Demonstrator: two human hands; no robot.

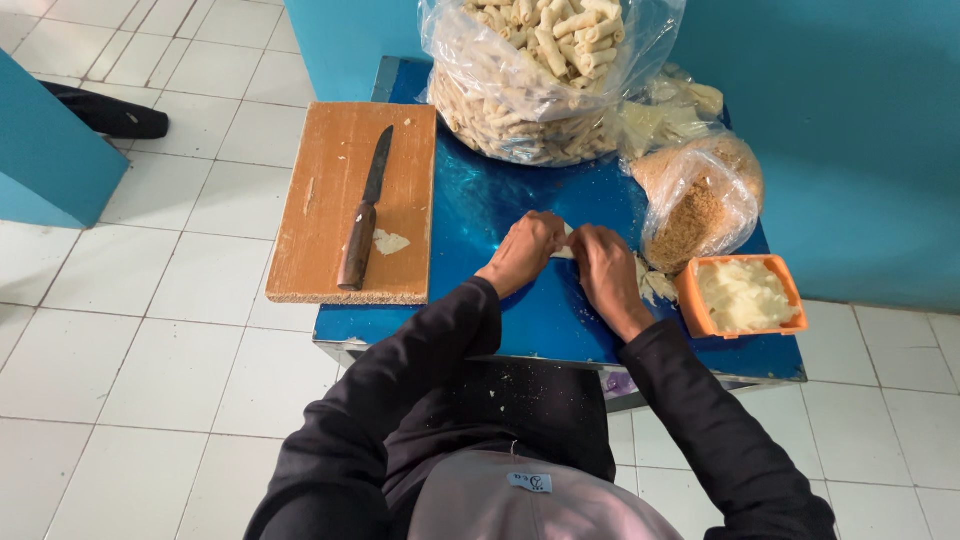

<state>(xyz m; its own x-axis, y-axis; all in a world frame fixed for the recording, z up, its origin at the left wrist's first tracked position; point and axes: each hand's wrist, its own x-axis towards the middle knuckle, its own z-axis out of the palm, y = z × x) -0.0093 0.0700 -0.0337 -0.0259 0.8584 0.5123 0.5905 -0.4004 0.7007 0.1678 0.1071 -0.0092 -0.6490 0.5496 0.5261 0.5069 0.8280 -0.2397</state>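
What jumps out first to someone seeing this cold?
The shiny blue tabletop, with both hands, left hand and right hand, pinching a small pale wrapper at its middle. Behind them sits a big clear plastic bag of pale rolled snacks; left lies a wooden-handled knife on a wooden cutting board.

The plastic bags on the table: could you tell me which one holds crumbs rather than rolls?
The smaller bag beside the orange tub; the big bag behind holds rolls.
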